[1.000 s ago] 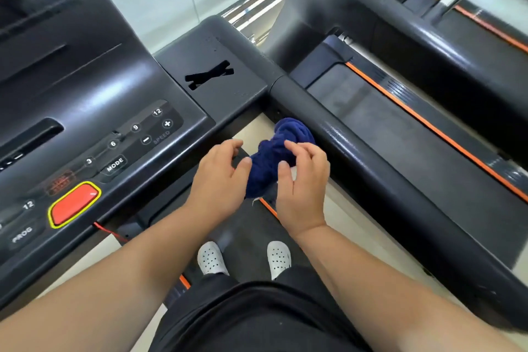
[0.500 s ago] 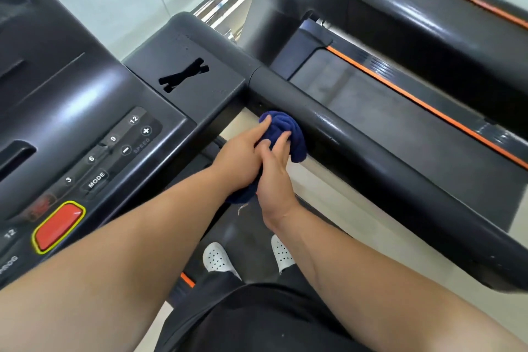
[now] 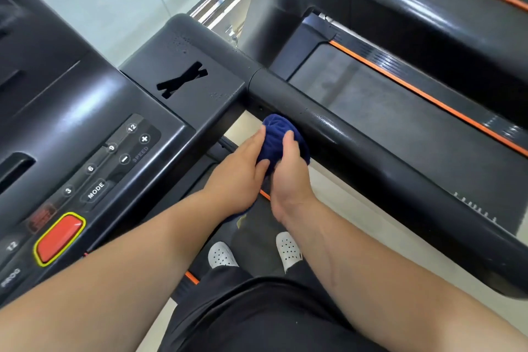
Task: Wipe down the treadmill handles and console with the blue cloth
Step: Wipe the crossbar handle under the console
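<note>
Two big things sit close here: the wide console [image 3: 85, 111] with its buttons, and the long black handle [image 3: 371, 157] that runs off to the right. The blue cloth [image 3: 278, 140] is bunched in a ball and pressed on the near side of the handle, right beside where the handle meets the console.

What could go wrong? The cloth is in a tight ball, so only a little bit of it touches the handle. It may miss the top and the far side and leave them dirty. The ball could also slip out and drop down to the belt by the white shoes [image 3: 254, 251], because both hands only pinch it. When the wiping gets to the console, a hard push could press the red button [image 3: 59, 238] or the speed buttons [image 3: 134, 148].

Both arms reach forward and meet at the cloth. The left hand [image 3: 237, 177] lies flat with its fingers [image 3: 257, 138] curled on the left side of the ball. The right hand [image 3: 288, 177] is turned on its edge, and its fingers wrap the other side. Both hands are closed on the cloth.
</note>
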